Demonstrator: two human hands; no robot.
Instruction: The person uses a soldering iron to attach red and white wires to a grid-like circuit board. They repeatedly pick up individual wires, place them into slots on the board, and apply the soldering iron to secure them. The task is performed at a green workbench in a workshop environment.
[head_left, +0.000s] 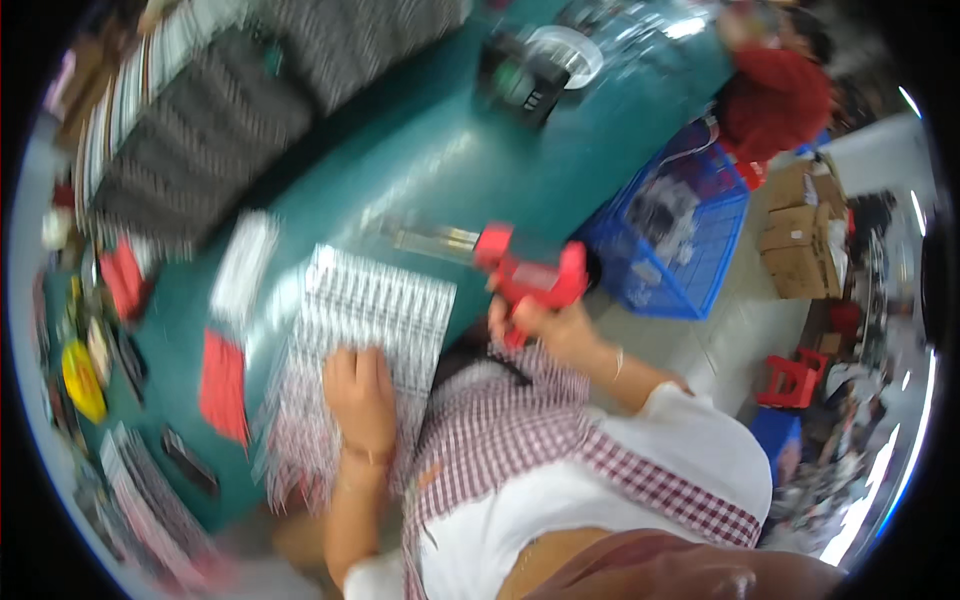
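Observation:
My left hand (360,400) lies on a white-and-grey patterned bundle of thin strips (380,300) at the table's near edge, fingers side by side and pressing down. Red-and-white loose ends (300,460) fan out below and left of that hand. Held in my right hand (545,328) is a red pistol-grip power tool (535,272), fingers wrapped round its handle. The tool's two slim metal prongs (435,240) point left, above the table and beyond the bundle. Motion blur hides the fine detail of the strips and the tool tip.
Green table (350,190) carries stacked grey striped material (210,130), a white bundle (245,265), a red bundle (222,385) and a dark device (520,80) beside a tape roll (565,55). A blue crate (680,240) stands right, near another person (775,95) and cardboard boxes (800,235).

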